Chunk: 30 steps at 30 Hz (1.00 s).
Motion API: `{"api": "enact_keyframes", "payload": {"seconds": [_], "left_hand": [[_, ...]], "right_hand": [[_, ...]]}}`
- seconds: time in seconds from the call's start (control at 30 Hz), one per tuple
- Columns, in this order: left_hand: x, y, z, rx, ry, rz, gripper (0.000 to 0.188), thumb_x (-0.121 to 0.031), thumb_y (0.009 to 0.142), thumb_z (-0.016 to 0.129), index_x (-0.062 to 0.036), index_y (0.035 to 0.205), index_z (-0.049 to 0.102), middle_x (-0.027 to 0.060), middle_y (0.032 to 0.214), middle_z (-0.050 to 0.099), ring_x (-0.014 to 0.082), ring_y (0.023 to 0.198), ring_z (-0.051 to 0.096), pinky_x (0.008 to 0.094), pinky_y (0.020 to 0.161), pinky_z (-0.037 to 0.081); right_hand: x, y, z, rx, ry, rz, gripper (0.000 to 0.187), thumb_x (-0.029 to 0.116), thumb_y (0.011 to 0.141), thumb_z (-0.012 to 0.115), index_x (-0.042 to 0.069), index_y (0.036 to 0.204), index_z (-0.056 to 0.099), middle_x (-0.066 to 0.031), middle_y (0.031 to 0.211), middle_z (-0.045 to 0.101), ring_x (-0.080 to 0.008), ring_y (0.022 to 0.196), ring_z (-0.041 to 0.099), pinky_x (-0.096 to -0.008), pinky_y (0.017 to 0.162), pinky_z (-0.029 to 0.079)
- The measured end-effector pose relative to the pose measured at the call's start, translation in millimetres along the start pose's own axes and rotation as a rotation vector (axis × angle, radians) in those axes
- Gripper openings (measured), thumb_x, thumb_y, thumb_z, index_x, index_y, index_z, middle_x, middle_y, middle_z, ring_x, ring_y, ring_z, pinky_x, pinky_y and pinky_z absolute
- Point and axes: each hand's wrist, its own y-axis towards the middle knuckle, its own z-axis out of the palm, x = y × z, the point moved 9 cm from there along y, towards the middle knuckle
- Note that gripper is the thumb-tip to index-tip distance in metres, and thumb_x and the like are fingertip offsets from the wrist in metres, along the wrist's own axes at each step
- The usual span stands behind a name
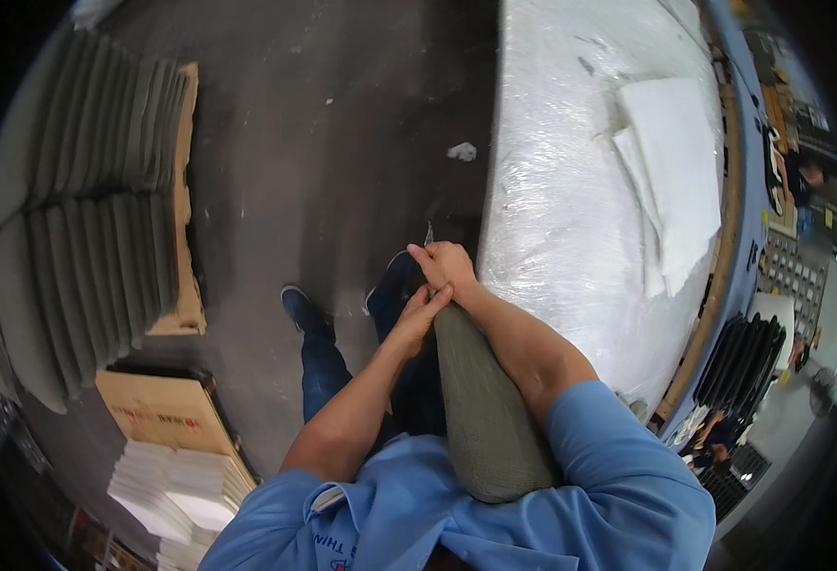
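Well, I have a long grey-green cushion [494,409] standing lengthwise against my body, its broad end at the front of my blue shirt [618,466] and its narrower end up by my hands. It lies between my forearms, closer to the right one. My left hand [418,316] is at that narrow end, fingers bent inward, thumb up against my right wrist. My right hand [449,266] sits just beyond it, curled nearly closed (what either set of fingers has hold of, I cannot tell, since the fingertips are partly hidden). To my right is a broad surface covered in clear wrap [551,219], with folded white sheets [675,171] on it. Well off to my left, grey cushions [66,257] are packed in two rows beside a strip of cardboard [187,209]. Nearer me are a brown carton [152,400] and piled white slabs [176,485]. A pale scrap [461,151] lies on the dark floor [295,171].
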Motion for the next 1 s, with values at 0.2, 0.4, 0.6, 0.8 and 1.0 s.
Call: {"api": "enact_keyframes", "payload": {"seconds": [0.2, 0.4, 0.6, 0.8, 1.0], "left_hand": [[-40, 9, 15, 0.123, 0.402, -0.123, 0.054, -0.025, 0.088, 0.078, -0.0115, 0.137, 0.058, 0.0043, 0.120, 0.067, 0.0175, 0.113, 0.062, 0.0317, 0.098, 0.048], [-60, 41, 50, 0.227, 1.417, -0.156, 0.047, -0.042, 0.089, 0.074, -0.0095, 0.124, 0.073, 0.0136, 0.121, 0.073, 0.0298, 0.113, 0.068, 0.0401, 0.098, 0.051], [-54, 52, 68, 0.028, 1.721, -0.033, 0.044, -0.043, 0.101, 0.057, -0.0063, 0.120, 0.072, 0.0170, 0.125, 0.070, 0.0363, 0.119, 0.064, 0.0457, 0.101, 0.050], [-56, 48, 66, 0.000, 1.662, 0.017, 0.044, -0.043, 0.102, 0.055, -0.0033, 0.111, 0.072, 0.0221, 0.116, 0.070, 0.0417, 0.112, 0.065, 0.0491, 0.095, 0.050], [-62, 49, 73, -0.050, 1.674, 0.069, 0.044, -0.044, 0.100, 0.057, -0.0033, 0.104, 0.073, 0.0228, 0.115, 0.070, 0.0439, 0.109, 0.065, 0.0510, 0.091, 0.050]], "right_hand": [[-20, -37, -61, 0.185, 0.076, -0.179, 0.049, 0.050, 0.099, 0.058, 0.003, 0.105, 0.069, -0.0207, 0.095, 0.072, -0.0426, 0.096, 0.068, -0.0489, 0.085, 0.053], [-95, -106, -78, 0.307, -0.266, -0.070, 0.042, 0.043, 0.093, 0.070, 0.006, 0.111, 0.067, -0.0171, 0.105, 0.072, -0.0387, 0.105, 0.067, -0.0484, 0.088, 0.052], [-123, -140, -86, 0.004, 0.001, 0.009, 0.035, 0.038, 0.102, 0.058, 0.005, 0.111, 0.065, -0.0185, 0.106, 0.070, -0.0400, 0.104, 0.065, -0.0498, 0.090, 0.050], [-137, -159, -73, -0.064, -0.010, 0.133, 0.037, 0.042, 0.106, 0.051, 0.007, 0.102, 0.061, -0.0188, 0.089, 0.069, -0.0402, 0.089, 0.067, -0.0517, 0.077, 0.050], [-138, -153, -84, -0.176, -0.015, 0.032, 0.034, 0.042, 0.104, 0.055, 0.008, 0.100, 0.060, -0.0181, 0.089, 0.070, -0.0385, 0.089, 0.067, -0.0504, 0.078, 0.050]]}}
